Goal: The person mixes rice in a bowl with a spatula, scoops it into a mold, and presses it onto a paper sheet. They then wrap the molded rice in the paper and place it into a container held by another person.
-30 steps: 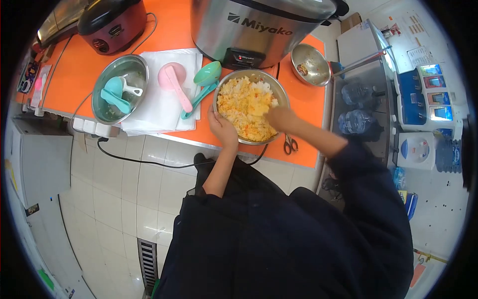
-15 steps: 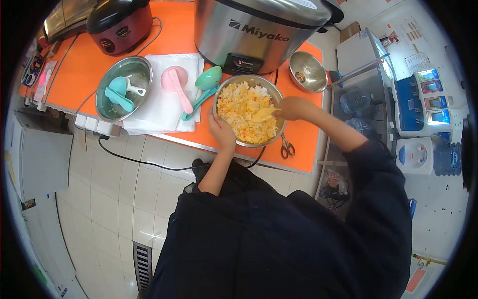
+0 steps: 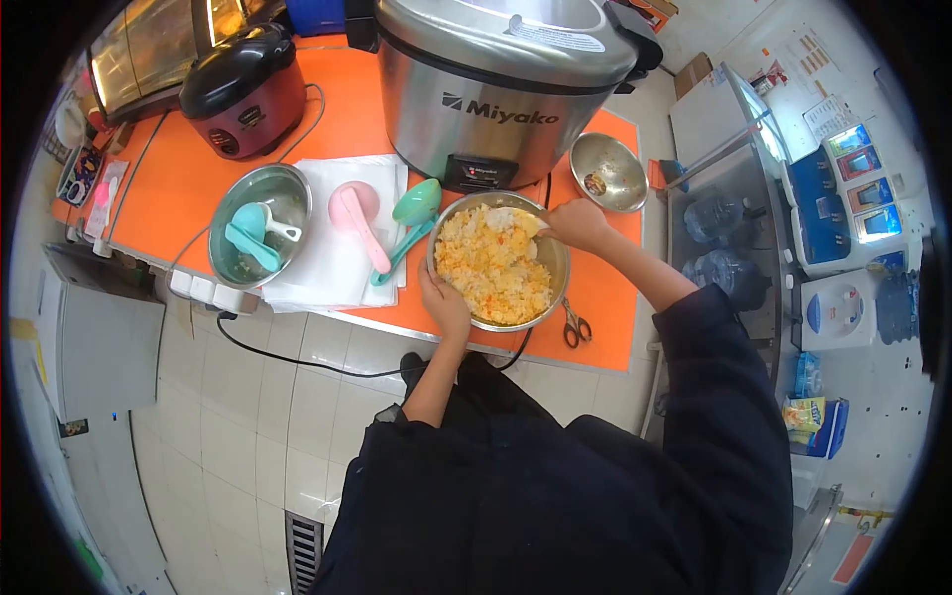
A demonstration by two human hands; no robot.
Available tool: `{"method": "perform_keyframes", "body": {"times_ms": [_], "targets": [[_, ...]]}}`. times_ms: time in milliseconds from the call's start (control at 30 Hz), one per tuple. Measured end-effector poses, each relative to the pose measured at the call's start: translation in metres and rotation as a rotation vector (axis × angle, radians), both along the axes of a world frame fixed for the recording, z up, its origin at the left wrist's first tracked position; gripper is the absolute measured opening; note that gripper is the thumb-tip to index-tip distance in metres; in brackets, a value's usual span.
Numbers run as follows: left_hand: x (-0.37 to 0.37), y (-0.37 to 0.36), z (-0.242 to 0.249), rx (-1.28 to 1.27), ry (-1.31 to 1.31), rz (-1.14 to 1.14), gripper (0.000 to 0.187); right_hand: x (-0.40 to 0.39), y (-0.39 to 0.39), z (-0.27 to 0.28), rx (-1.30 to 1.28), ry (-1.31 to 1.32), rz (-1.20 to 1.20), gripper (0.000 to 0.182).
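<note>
A metal bowl (image 3: 562, 274) of yellow-orange rice (image 3: 493, 273) stands near the front edge of the orange table. My left hand (image 3: 445, 304) is closed on the bowl's left rim, fingers partly hidden beneath it. Over the upper right rim, my right hand (image 3: 578, 225) grips a yellow rice paddle (image 3: 533, 225). The paddle's blade is at the rice's far right side, beside a paler patch of rice. Just left of the bowl lie a green scoop (image 3: 416, 202) and a teal handle (image 3: 402, 256).
Behind the bowl stands a large steel rice cooker (image 3: 496, 109). Scissors (image 3: 575, 327) lie at the front right, a smaller metal bowl (image 3: 627, 171) behind them. Leftward are a pink scoop (image 3: 357, 208) on white paper (image 3: 322, 283), a metal bowl (image 3: 228, 260) holding scoops, and a red rice cooker (image 3: 253, 114).
My right hand has moved the paddle from the rice's right middle to its far right side. The view has shifted, with more of the table's back showing. My left hand stays on the rim.
</note>
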State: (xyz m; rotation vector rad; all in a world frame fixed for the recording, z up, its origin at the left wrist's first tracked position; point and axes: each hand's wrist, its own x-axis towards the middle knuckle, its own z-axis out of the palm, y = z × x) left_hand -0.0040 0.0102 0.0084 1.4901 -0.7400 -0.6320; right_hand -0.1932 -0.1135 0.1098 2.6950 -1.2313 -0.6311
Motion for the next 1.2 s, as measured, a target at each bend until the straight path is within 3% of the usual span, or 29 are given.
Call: {"method": "perform_keyframes", "body": {"times_ms": [67, 233, 400, 467, 533, 667, 733, 967, 1033, 1100, 1200], "targets": [[-0.002, 0.0, 0.001, -0.044, 0.061, 0.001, 0.032, -0.001, 0.002, -0.017, -0.045, 0.019, 0.189, 0.022], [-0.005, -0.004, -0.006, -0.025, 0.136, 0.02, 0.032, 0.02, 0.085, -0.008, -0.014, -0.151, -0.02, 0.022], [-0.004, -0.005, -0.005, -0.035, 0.142, 0.043, 0.032, 0.044, 0.157, -0.013, -0.368, 0.032, 0.107, 0.02], [-0.004, -0.004, -0.006, 0.005, 0.072, 0.046, 0.032, 0.037, 0.147, -0.007, -0.339, -0.025, 0.062, 0.02], [-0.004, -0.003, -0.005, -0.018, 0.115, 0.042, 0.031, 0.033, 0.123, 0.035, 0.127, -0.173, -0.181, 0.021], [-0.004, -0.002, 0.004, -0.025, 0.127, 0.033, 0.03, 0.007, 0.096, 0.057, 0.153, -0.291, -0.141, 0.022], [-0.003, -0.001, 0.008, -0.024, 0.164, 0.026, 0.03, 0.007, 0.091, 0.061, 0.255, -0.537, -0.304, 0.028], [-0.002, -0.002, 0.006, -0.045, 0.228, 0.025, 0.031, 0.012, 0.121, -0.01, 0.322, -0.13, -0.498, 0.041], [-0.003, 0.001, 0.001, -0.036, 0.19, 0.031, 0.031, 0.015, 0.09, -0.033, 0.256, -0.121, -0.341, 0.04], [-0.003, -0.002, 0.001, -0.043, 0.146, 0.037, 0.031, 0.029, 0.048, -0.038, 0.409, 0.018, -0.169, 0.039], [-0.004, 0.001, 0.004, -0.009, 0.121, 0.05, 0.031, 0.036, 0.027, 0.003, 0.573, 0.154, -0.038, 0.039]]}}
